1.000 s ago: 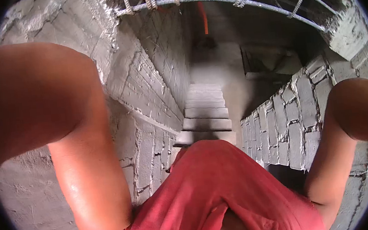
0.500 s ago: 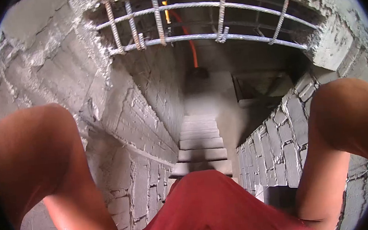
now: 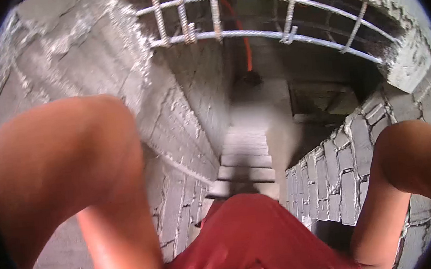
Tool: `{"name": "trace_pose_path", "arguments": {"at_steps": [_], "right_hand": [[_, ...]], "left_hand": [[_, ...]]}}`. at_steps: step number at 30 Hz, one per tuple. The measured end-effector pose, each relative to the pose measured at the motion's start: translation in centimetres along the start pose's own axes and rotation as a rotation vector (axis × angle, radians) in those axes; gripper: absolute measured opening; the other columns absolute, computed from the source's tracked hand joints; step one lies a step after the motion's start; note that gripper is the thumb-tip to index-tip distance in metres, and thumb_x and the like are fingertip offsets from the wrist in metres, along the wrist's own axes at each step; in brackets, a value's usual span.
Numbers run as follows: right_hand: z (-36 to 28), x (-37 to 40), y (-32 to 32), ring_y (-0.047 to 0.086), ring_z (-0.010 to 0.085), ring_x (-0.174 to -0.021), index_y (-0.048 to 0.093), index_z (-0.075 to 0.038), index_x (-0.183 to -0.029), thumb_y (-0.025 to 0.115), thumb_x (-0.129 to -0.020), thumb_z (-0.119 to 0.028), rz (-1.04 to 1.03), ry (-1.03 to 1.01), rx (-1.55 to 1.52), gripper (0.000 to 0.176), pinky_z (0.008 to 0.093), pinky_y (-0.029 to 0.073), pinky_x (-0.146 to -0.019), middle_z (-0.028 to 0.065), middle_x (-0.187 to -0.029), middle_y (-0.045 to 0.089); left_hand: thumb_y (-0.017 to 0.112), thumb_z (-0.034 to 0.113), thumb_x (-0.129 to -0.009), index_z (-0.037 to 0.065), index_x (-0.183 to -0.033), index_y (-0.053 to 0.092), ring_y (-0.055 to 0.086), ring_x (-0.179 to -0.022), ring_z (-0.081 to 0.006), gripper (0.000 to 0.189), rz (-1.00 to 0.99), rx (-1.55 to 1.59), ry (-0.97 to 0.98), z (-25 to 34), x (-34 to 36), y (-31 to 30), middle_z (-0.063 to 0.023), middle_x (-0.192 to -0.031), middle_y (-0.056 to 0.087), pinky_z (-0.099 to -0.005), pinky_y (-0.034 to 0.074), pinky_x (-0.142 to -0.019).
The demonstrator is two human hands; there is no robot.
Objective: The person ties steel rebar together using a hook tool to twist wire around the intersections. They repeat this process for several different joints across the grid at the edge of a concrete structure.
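Note:
Neither of my hands shows; both lie beyond the frame's edges. My bent left arm (image 3: 63,148) fills the left side, its elbow high. On the right, my other bent arm (image 3: 407,153) stands in front of a brick wall (image 3: 327,176). Between the arms is my red shirt (image 3: 244,229). What the hands hold or touch, if anything, is hidden.
Narrow steps (image 3: 247,172) lead down between rough walls. Across the top runs a rebar grid (image 3: 258,36) in a broken concrete opening. Beyond it hangs an orange hose or cable (image 3: 247,49). A dark recess (image 3: 322,99) lies at the right.
The view has shifted and tilted, so the steps and rebar appear farther right. My left arm reaches farther into the frame with its elbow higher; my right elbow appears lower.

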State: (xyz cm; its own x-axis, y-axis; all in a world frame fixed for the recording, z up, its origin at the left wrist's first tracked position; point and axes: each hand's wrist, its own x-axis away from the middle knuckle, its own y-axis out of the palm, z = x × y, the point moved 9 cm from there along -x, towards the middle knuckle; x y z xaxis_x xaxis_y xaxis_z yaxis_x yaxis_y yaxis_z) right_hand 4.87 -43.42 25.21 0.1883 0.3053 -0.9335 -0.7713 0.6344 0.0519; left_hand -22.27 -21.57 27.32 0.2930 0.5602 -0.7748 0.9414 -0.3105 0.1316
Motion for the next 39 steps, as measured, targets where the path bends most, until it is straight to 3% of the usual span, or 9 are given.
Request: {"name": "trace_pose_path", "arguments": {"at_steps": [5, 7, 8, 11, 15, 20, 34, 37, 39], "right_hand": [[-0.8, 6.9, -2.1, 0.038, 0.0137, -0.062, 0.050, -0.012, -0.079, 0.058, -0.095, -0.030, 0.057, 0.104, -0.083, 0.025, 0.0316, 0.036, -0.062, 0.0011, -0.075, 0.050], [0.5, 16.1, -3.2, 0.038, 0.0139, -0.063, 0.050, -0.012, -0.078, 0.058, -0.095, -0.030, 0.153, 0.366, -0.175, 0.026, 0.0318, 0.036, -0.063, 0.0014, -0.076, 0.050], [2.7, 23.8, -3.3, 0.039, 0.0120, -0.064, 0.051, -0.012, -0.080, 0.061, -0.095, -0.026, 0.498, 0.710, -0.737, 0.022, 0.0331, 0.040, -0.063, -0.0004, -0.080, 0.052], [0.1, 46.1, -3.7, 0.051, 0.0126, -0.073, 0.060, -0.004, -0.088, 0.063, -0.096, -0.021, 0.009, 1.320, 0.382, 0.018, 0.0291, 0.045, -0.068, 0.0024, -0.083, 0.055], [-8.2, 60.2, -0.3, 0.051, 0.0168, -0.062, 0.059, -0.001, -0.083, 0.062, -0.092, -0.019, -0.408, 1.713, 0.391, 0.021, 0.0357, 0.043, -0.060, 0.0079, -0.064, 0.055], [-19.1, 75.2, -3.8, 0.056, 0.0238, -0.060, 0.060, 0.000, -0.077, 0.065, -0.089, -0.026, -0.542, 1.962, 0.330, 0.029, 0.0422, 0.045, -0.059, 0.0145, -0.064, 0.057], [-13.9, 71.2, -0.1, 0.063, 0.0315, -0.065, 0.062, 0.001, -0.085, 0.069, -0.087, -0.028, -0.716, 1.868, 0.251, 0.030, 0.0431, 0.049, -0.063, 0.0188, -0.069, 0.062], [-13.0, 69.1, 1.8, 0.063, 0.0318, -0.065, 0.061, 0.002, -0.085, 0.068, -0.088, -0.028, -0.775, 1.912, 0.245, 0.031, 0.0428, 0.049, -0.064, 0.0188, -0.069, 0.062], [-12.7, 68.1, 3.0, 0.061, 0.0299, -0.064, 0.061, 0.002, -0.085, 0.067, -0.089, -0.028, -0.766, 1.889, 0.190, 0.031, 0.0415, 0.049, -0.064, 0.0180, -0.068, 0.061]], "left_hand": [[0.048, 0.029, -0.100, 0.006, -0.109, 0.061, 0.064, -0.074, -0.0222, 0.028, 0.309, 0.125, -0.040, 4.6, 6.9, -3.2, -0.0106, -0.090, 0.066, -0.0385, 0.054, -0.066], [0.047, 0.030, -0.101, 0.006, -0.110, 0.061, 0.063, -0.073, -0.0224, 0.029, 0.443, 0.385, -0.504, 1.3, 16.7, -1.8, -0.0107, -0.090, 0.066, -0.0389, 0.054, -0.066], [0.047, 0.030, -0.101, 0.006, -0.110, 0.060, 0.063, -0.073, -0.0225, 0.029, 0.502, 0.489, -0.846, -1.0, 23.4, -0.1, -0.0107, -0.089, 0.066, -0.0391, 0.054, -0.066], [0.056, 0.009, -0.098, 0.003, -0.107, 0.059, 0.062, -0.077, -0.0168, 0.012, 0.758, 0.274, -1.803, -2.9, 45.4, 2.3, -0.0074, -0.090, 0.065, -0.0343, 0.052, -0.074], [0.053, 0.000, -0.094, 0.003, -0.095, 0.059, 0.062, -0.094, -0.0222, 0.006, 0.850, 0.611, -1.669, -9.1, 51.0, 0.8, -0.0111, -0.100, 0.064, -0.0449, 0.048, -0.095], [0.052, -0.001, -0.092, -0.005, -0.097, 0.060, 0.064, -0.096, -0.0282, 0.010, 1.050, 0.810, -1.669, -9.4, 52.8, 0.8, -0.0195, -0.098, 0.066, -0.0453, 0.048, -0.099], [0.058, 0.021, -0.096, 0.002, -0.095, 0.062, 0.058, -0.097, -0.0284, 0.020, 1.142, 1.043, -1.667, -7.6, 49.3, 3.3, -0.0141, -0.103, 0.064, -0.0421, 0.048, -0.087], [0.060, 0.028, -0.096, 0.003, -0.096, 0.061, 0.057, -0.094, -0.0268, 0.025, 1.360, 1.061, -1.708, -7.1, 50.0, 2.9, -0.0120, -0.097, 0.063, -0.0414, 0.048, -0.084], [0.061, 0.032, -0.097, 0.007, -0.097, 0.060, 0.057, -0.086, -0.0241, 0.026, 1.228, 1.040, -1.776, -7.8, 50.2, 2.9, -0.0083, -0.092, 0.060, -0.0385, 0.049, -0.077]]}}
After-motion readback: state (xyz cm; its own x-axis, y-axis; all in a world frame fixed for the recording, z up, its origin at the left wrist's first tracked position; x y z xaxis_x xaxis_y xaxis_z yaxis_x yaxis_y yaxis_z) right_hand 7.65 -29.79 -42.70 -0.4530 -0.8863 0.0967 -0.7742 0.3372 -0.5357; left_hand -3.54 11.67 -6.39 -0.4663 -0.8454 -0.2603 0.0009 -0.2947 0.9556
